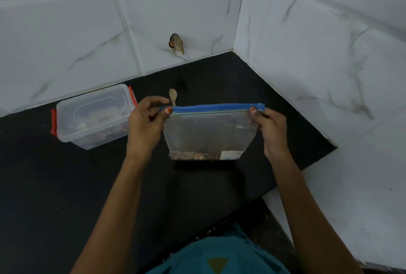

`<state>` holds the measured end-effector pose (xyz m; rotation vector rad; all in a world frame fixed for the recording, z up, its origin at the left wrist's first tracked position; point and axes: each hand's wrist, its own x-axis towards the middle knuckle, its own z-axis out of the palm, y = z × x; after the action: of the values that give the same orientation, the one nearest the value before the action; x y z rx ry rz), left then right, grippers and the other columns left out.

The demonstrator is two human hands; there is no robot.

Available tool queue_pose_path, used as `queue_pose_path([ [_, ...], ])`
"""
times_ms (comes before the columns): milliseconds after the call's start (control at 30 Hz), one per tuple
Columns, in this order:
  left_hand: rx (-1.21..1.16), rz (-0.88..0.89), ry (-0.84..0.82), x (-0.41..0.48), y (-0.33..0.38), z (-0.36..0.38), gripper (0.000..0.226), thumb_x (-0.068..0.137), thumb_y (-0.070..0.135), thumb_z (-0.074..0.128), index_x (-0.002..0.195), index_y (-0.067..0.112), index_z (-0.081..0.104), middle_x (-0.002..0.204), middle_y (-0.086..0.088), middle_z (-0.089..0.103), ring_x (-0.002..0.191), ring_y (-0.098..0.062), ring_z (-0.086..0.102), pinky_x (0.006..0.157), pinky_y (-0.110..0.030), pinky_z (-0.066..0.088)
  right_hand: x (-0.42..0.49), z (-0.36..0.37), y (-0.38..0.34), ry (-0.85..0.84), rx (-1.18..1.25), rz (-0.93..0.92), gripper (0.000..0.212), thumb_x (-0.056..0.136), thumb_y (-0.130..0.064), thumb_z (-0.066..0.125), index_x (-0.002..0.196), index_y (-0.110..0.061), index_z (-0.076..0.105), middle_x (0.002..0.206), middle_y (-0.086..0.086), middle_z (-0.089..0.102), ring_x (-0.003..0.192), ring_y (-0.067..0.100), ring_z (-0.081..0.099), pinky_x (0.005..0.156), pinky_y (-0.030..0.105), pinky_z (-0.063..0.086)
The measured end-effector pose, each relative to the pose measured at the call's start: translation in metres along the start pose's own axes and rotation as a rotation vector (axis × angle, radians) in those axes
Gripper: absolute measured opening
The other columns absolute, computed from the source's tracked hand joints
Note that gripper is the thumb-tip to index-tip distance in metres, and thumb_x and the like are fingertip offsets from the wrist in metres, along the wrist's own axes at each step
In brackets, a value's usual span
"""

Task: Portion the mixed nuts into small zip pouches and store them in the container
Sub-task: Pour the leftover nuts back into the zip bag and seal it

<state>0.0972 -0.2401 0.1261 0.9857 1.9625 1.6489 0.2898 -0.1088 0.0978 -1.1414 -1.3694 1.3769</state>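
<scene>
Pouch: I saw the clear zip pouch (211, 133) held upright in the middle of the frame, over the dark counter (66, 186). Its blue zip strip ran straight across the top.
Pouch bottom: The lower edge hung close to the counter; I could not tell whether it touched.
Contents: A thin layer of brownish nuts (193, 155) lay along the pouch's bottom, with a pale patch at its lower right corner.
Left hand: My view showed the left hand (145, 124) pinching the left end of the blue strip, thumb and fingers curled on it.
Right hand: The right hand (271, 128) pinched the right end of the strip the same way.
Spacing: The hands were apart, one at each end of the pouch.
Container: A clear plastic container (92, 117) with red clips sat on the counter at centre left, near the wall, lid on. Something brownish showed inside; I could not make out what.
Spoon: The bowl of a small wooden spoon (173, 95) stuck up just above the strip, beside the left hand, its handle hidden behind the pouch.
Wall: White marbled tiles (307, 43) filled the upper frame, with a dark ragged mark (176, 44) at upper centre.
Bottom edge: A teal garment (219, 256) showed at the bottom.
</scene>
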Motion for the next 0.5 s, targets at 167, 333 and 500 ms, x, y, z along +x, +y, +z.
queue_pose_path([
  [167, 0.006, -0.008, 0.045, -0.009, -0.013, -0.016, 0.024, 0.086, 0.003, 0.059, 0.093, 0.024, 0.050, 0.088, 0.002, 0.063, 0.072, 0.007, 0.062, 0.060, -0.007, 0.048, -0.008, 0.023, 0.004, 0.038, 0.055, 0.101, 0.016, 0.089, -0.011, 0.056, 0.076, -0.016, 0.062, 0.075, -0.003, 0.062, 0.066, 0.002, 0.060, 0.055, 0.013, 0.049],
  [333, 0.171, -0.109, 0.034, -0.009, -0.027, -0.029, 0.016, 0.089, 0.011, 0.056, 0.105, 0.014, 0.053, 0.103, -0.002, 0.059, 0.089, -0.008, 0.058, 0.061, -0.009, 0.044, -0.015, 0.032, 0.013, -0.105, -0.029, 0.128, 0.012, 0.090, -0.017, 0.056, 0.080, -0.015, 0.063, 0.080, 0.002, 0.065, 0.076, 0.011, 0.063, 0.065, 0.022, 0.051],
  [500, 0.456, -0.105, 0.020, -0.010, -0.024, -0.020, 0.030, 0.094, 0.017, 0.049, 0.123, 0.009, 0.051, 0.119, -0.008, 0.055, 0.100, -0.011, 0.052, 0.075, -0.015, 0.042, -0.015, 0.025, 0.019, -0.232, -0.109, 0.169, 0.018, 0.095, -0.026, 0.046, 0.090, -0.014, 0.058, 0.090, 0.003, 0.063, 0.087, 0.014, 0.062, 0.077, 0.027, 0.049],
])
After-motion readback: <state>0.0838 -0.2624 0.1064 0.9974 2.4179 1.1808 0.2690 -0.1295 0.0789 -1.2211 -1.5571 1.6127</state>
